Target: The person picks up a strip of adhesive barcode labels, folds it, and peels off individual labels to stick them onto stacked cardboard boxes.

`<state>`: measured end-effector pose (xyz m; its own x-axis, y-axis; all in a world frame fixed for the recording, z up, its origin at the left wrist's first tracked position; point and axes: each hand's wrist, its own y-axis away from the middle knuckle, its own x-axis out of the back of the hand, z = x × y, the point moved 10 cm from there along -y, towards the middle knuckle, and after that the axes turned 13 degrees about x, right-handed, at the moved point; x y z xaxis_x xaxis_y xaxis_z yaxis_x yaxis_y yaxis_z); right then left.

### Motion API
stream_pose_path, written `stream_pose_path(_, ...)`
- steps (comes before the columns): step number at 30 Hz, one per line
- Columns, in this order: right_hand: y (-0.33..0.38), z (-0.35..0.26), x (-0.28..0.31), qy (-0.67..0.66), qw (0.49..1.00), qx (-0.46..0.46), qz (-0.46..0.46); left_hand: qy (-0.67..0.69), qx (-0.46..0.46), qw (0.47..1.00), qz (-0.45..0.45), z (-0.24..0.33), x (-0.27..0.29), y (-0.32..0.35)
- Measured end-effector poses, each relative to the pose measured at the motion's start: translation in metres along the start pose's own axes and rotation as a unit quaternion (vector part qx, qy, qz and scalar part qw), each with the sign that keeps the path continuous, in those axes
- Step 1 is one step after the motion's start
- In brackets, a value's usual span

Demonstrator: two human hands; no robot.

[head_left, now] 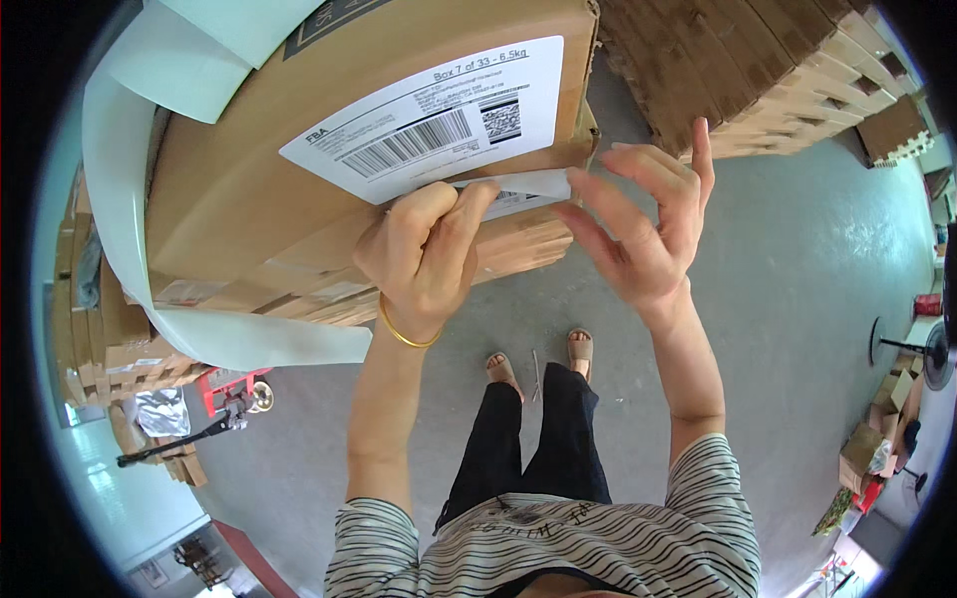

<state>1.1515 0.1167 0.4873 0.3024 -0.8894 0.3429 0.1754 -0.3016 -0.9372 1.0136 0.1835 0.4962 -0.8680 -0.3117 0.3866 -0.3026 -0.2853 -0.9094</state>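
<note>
A large cardboard box (pixel 239 214) with a white printed shipping label (pixel 439 110) on its side stands in front of me. Just below that label, a second white label (pixel 533 185) stretches between my hands, its edge curled and part of its print showing. My left hand (pixel 424 249), with a yellow bangle at the wrist, is closed, its fingers pinching the label's left end. At the other end, my right hand (pixel 648 219) has thumb and index finger at the label's corner, its other fingers raised. Behind my left fingers, the rest of the label is hidden.
A long white paper strip (pixel 115 189) drapes over the box and curls round below it. More cartons (pixel 738 70) are stacked at the far right. A red pallet jack (pixel 229 399) stands at the left. Along the right wall are a black fan (pixel 935 354) and opened boxes (pixel 867 448).
</note>
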Motion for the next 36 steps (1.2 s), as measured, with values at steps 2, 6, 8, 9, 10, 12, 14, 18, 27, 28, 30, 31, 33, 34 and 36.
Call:
stream_pose_path(2,-0.001,0.000,-0.001,0.004,1.000,0.015,-0.005,-0.008,0.002,1.000,0.003,0.003,-0.002,0.002)
stream_pose_path(6,-0.009,0.003,-0.005,-0.045,0.998,0.045,0.005,-0.065,0.081,0.995,-0.007,0.001,-0.003,0.010)
stream_pose_path(8,-0.013,0.005,-0.007,-0.074,0.996,0.054,0.010,-0.082,0.098,0.992,-0.015,0.003,0.000,0.015)
stream_pose_path(9,-0.013,0.006,-0.008,-0.083,0.995,0.063,0.002,-0.092,0.107,0.990,-0.016,0.002,0.000,0.017)
stream_pose_path(10,-0.013,0.006,-0.010,-0.092,0.993,0.072,-0.005,-0.100,0.115,0.988,-0.016,0.001,-0.001,0.018)
stream_pose_path(12,-0.012,0.006,-0.010,-0.109,0.990,0.084,-0.003,-0.038,0.117,0.992,-0.014,0.001,-0.002,0.019)
stream_pose_path(14,-0.012,0.004,-0.012,-0.123,0.988,0.096,-0.002,-0.046,0.095,0.994,0.039,0.006,0.002,0.021)
stream_pose_path(18,-0.010,0.006,-0.014,-0.139,0.985,0.102,-0.018,-0.069,0.120,0.990,0.023,0.008,0.005,0.021)
stream_pose_path(27,-0.012,0.009,-0.016,-0.158,0.979,0.124,-0.029,-0.101,0.143,0.981,0.080,-0.016,0.024,0.030)
stream_pose_path(28,-0.012,0.009,-0.016,-0.161,0.979,0.125,-0.030,-0.101,0.144,0.981,0.080,-0.020,0.024,0.029)
stream_pose_path(30,-0.014,0.008,-0.016,-0.163,0.978,0.129,-0.029,-0.111,0.100,0.983,0.108,-0.014,0.028,0.025)
stream_pose_path(31,-0.015,0.008,-0.015,-0.165,0.977,0.133,-0.025,-0.111,0.102,0.983,0.108,-0.015,0.028,0.023)
stream_pose_path(33,-0.015,0.008,-0.015,-0.163,0.977,0.132,-0.028,-0.116,0.083,0.983,0.112,-0.012,0.028,0.020)
stream_pose_path(34,-0.015,0.008,-0.015,-0.162,0.978,0.131,-0.029,-0.114,0.085,0.983,0.112,-0.012,0.028,0.019)
stream_pose_path(36,-0.014,0.009,-0.016,-0.160,0.978,0.132,-0.027,-0.146,0.054,0.983,0.095,-0.005,0.023,0.018)
